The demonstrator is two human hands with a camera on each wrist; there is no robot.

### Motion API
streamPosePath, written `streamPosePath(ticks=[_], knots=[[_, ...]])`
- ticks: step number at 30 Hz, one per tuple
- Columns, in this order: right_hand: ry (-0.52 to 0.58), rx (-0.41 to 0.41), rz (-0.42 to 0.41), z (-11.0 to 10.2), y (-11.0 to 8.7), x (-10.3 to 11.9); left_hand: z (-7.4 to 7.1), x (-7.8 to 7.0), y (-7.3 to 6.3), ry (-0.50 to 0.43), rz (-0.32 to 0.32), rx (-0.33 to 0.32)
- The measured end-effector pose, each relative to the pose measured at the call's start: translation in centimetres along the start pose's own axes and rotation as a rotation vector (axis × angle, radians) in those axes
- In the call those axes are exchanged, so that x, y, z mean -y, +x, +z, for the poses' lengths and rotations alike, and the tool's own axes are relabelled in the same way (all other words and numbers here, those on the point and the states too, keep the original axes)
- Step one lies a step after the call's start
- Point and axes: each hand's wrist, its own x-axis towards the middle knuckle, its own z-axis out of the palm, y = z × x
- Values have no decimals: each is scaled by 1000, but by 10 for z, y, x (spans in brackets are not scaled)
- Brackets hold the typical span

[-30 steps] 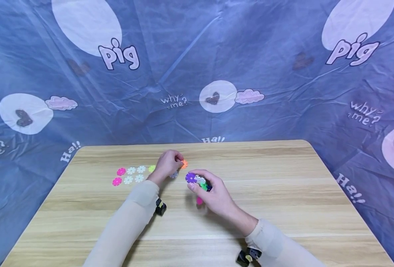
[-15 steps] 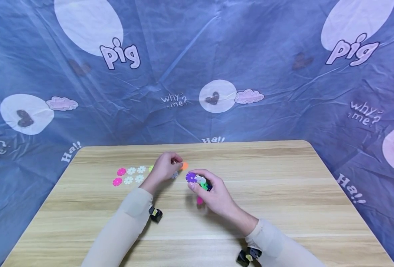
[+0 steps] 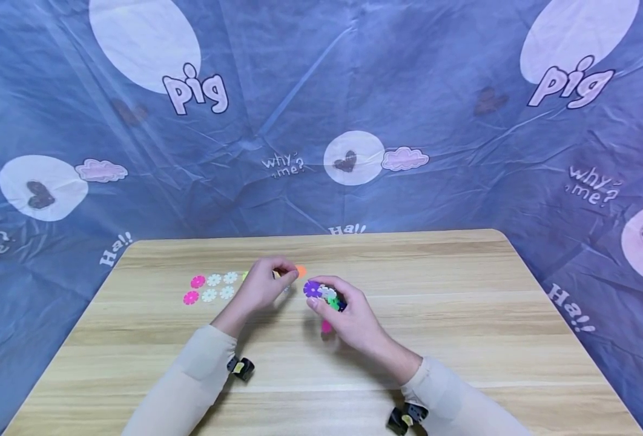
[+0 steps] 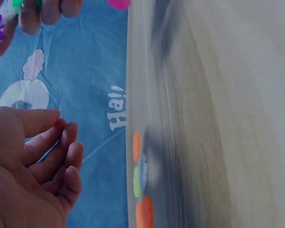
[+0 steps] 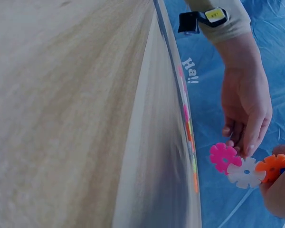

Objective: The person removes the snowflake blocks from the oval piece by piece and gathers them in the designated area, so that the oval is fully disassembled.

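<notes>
My right hand point(image 3: 354, 315) grips a chain of joined snowflake building discs above the table. A purple disc point(image 3: 312, 289), a white one point(image 3: 328, 292) and a green one point(image 3: 333, 301) show. In the right wrist view, the same chain has a pink disc point(image 5: 223, 157), a white disc point(image 5: 247, 173) and an orange disc point(image 5: 272, 168). To its left, my left hand point(image 3: 267, 284) hovers with loosely curled fingers; the left wrist view shows nothing between them. Just beyond its fingertips lies a loose orange disc point(image 3: 301, 271), apart from the hand.
Loose discs lie in rows on the wooden table point(image 3: 436, 339), among them two pink discs at the left end point(image 3: 198, 281) and several pale ones point(image 3: 227, 293). The left hand partly covers others. A blue printed cloth point(image 3: 234, 200) hangs behind the table.
My left hand has drawn back from the orange disc, toward me and slightly left; that disc stays on the table. My right hand and its chain have barely moved.
</notes>
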Motion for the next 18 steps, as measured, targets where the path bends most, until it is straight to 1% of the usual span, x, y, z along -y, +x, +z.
streamPosePath(ticks=[4,8,10,14,18], knots=[[-4,-1,-4,-2,-1,0,-3,-3,-9,-45,22,18],[3,-3,-14,-2,-1,0,-6,-7,-18,-124,17,41],[1,-5,-19,-3,-1,-1,-8,-9,-22,-149,16,46],[-19,-11,-24,-3,0,-2,-10,-14,-31,-171,13,41],[-34,-15,-26,-3,0,-2,-12,-15,-37,-184,35,32]])
